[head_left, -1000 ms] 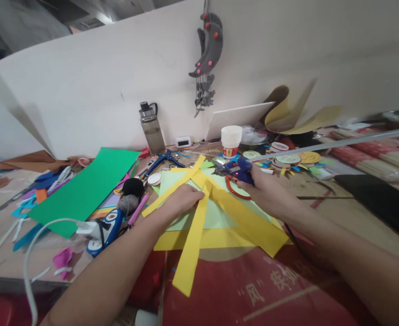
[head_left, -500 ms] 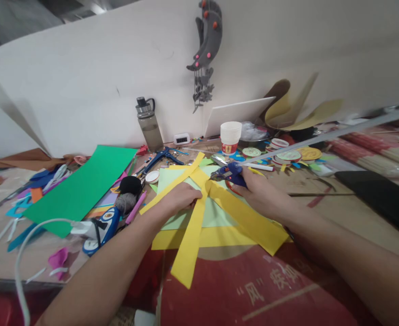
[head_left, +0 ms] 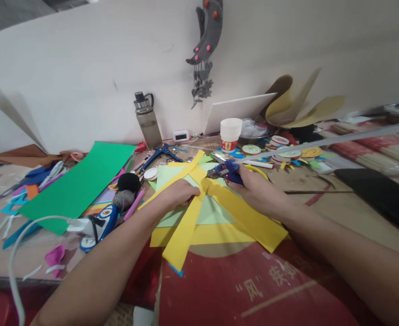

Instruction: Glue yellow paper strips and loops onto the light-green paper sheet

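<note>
Desk: crowded with craft litter and backed by a white wall.

Red printed sheet: covers the near edge, under the work.

Green sheet: lies off to the left, well apart from both hands.

Pale green sheet: sits centre, under the yellow paper strips. These fan out from one crossing point just ahead of the hands. One runs toward the near edge, one to the right, and a thinner one up and left.

Left hand: knuckles up on the strips beside the crossing, fingers close together and bent down onto the paper. Cannot tell whether they pinch an edge or only press.

Right hand: fingers wrapped round the grip of a blue glue gun. Its red light shows and its nozzle points left at the crossing, very close to the paper.

Step in hand, as judged: gluing the strips where they overlap. The join calls for the left hand to keep the layers flat and aligned, with its fingertips clear of the hot tip.

Behind the work: a water bottle and stacked paper cups.
</note>
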### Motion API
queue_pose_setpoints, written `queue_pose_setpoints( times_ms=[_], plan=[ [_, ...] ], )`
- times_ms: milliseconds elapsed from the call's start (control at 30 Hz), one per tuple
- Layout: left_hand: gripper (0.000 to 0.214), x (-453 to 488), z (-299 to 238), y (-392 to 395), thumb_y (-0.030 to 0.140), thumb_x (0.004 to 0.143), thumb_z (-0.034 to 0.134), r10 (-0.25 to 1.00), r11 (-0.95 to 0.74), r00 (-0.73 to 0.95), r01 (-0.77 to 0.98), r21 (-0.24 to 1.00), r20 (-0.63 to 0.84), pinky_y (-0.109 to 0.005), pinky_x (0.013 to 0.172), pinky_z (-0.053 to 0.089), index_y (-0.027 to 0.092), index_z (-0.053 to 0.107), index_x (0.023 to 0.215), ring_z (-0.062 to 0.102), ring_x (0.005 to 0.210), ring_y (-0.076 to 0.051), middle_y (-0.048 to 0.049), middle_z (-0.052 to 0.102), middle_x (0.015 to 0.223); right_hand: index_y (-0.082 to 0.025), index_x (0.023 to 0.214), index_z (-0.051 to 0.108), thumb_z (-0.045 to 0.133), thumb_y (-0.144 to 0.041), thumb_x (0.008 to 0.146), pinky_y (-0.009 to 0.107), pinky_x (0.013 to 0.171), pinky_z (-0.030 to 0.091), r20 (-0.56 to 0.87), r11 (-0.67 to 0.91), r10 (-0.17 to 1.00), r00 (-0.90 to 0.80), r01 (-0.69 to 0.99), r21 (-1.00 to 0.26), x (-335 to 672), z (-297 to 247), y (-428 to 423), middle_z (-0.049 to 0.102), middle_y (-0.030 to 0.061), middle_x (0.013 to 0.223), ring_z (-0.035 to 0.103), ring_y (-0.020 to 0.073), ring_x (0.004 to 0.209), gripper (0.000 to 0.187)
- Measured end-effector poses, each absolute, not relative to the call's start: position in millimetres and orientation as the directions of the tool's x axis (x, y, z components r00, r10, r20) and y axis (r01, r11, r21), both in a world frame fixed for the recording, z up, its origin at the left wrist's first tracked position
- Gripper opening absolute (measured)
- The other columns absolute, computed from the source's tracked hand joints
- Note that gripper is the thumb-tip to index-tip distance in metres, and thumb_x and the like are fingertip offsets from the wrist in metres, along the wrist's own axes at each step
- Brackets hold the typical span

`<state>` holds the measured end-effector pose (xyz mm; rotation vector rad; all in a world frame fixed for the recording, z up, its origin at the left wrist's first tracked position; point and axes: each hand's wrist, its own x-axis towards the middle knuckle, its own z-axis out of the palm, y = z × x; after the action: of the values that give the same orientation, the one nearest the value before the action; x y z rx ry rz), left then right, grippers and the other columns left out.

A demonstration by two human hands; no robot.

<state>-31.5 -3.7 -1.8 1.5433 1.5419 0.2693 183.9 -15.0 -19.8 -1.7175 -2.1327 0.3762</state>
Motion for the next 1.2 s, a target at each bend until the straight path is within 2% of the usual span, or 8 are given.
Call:
queue_pose_setpoints(
  times_ms=[167, 400, 867, 1000, 1200],
  plan=[
    [0.032, -33.1, -6.3, -1.8, 0.031, 0.068, 0.056, 0.876, 0.207, 0.193, 0.679, 0.705, -0.442, -0.025, 0.039, 0.017, 0.019, 0.038, 0.045, 0.029, 0.035, -0.008, 0.0030, 0.033, 0.038, -0.015, 0.115, 0.049, 0.044, -0.033, 0.088, 0.028, 0.061, 0.041, 0.138, 0.224, 0.974, -0.182, 0.873, -0.434, 183.3, -17.9, -14.8, 0.068, 0.0150, 0.097, 0.064, 0.0259, 0.083, 0.033],
    [0.033, -31.7, -1.3, -4.6, 0.029, 0.069, 0.055, 0.877, 0.200, 0.197, 0.680, 0.705, -0.438, -0.025, 0.039, 0.017, 0.018, 0.038, 0.044, 0.029, 0.036, -0.008, 0.0031, 0.033, 0.038, -0.016, 0.106, 0.052, 0.044, -0.037, 0.089, 0.028, 0.059, 0.041, 0.144, 0.231, 0.972, -0.186, 0.873, -0.430, 187.6, -20.9, -14.9, 0.068, 0.0134, 0.094, 0.063, 0.0248, 0.079, 0.029],
    [0.030, -31.0, -1.7, -4.7, 0.028, 0.068, 0.054, 0.878, 0.203, 0.178, 0.701, 0.684, -0.443, -0.026, 0.039, 0.018, 0.019, 0.038, 0.044, 0.030, 0.034, -0.008, 0.0028, 0.034, 0.038, -0.016, 0.113, 0.049, 0.044, -0.036, 0.089, 0.028, 0.060, 0.041, 0.132, 0.224, 0.974, -0.185, 0.877, -0.425, 185.7, -22.6, -13.6, 0.068, 0.0135, 0.095, 0.063, 0.0245, 0.080, 0.031],
    [0.030, -30.8, -0.6, -5.0, 0.029, 0.069, 0.054, 0.887, 0.188, 0.172, 0.713, 0.676, -0.428, -0.026, 0.039, 0.019, 0.018, 0.039, 0.045, 0.031, 0.035, -0.009, 0.0021, 0.035, 0.039, -0.016, 0.105, 0.051, 0.044, -0.036, 0.088, 0.030, 0.060, 0.041, 0.107, 0.208, 0.978, -0.179, 0.883, -0.420, 189.0, -17.8, -15.9, 0.067, 0.0146, 0.093, 0.062, 0.0260, 0.078, 0.027],
    [0.030, -31.9, -4.0, -3.7, 0.029, 0.068, 0.054, 0.880, 0.200, 0.175, 0.707, 0.678, -0.442, -0.026, 0.040, 0.019, 0.018, 0.040, 0.044, 0.030, 0.036, -0.008, 0.0022, 0.034, 0.038, -0.020, 0.096, 0.050, 0.044, -0.036, 0.087, 0.029, 0.059, 0.040, 0.106, 0.211, 0.977, -0.183, 0.882, -0.422, 193.1, -12.2, -18.7, 0.067, 0.0109, 0.090, 0.061, 0.0239, 0.076, 0.019]
  ],
)
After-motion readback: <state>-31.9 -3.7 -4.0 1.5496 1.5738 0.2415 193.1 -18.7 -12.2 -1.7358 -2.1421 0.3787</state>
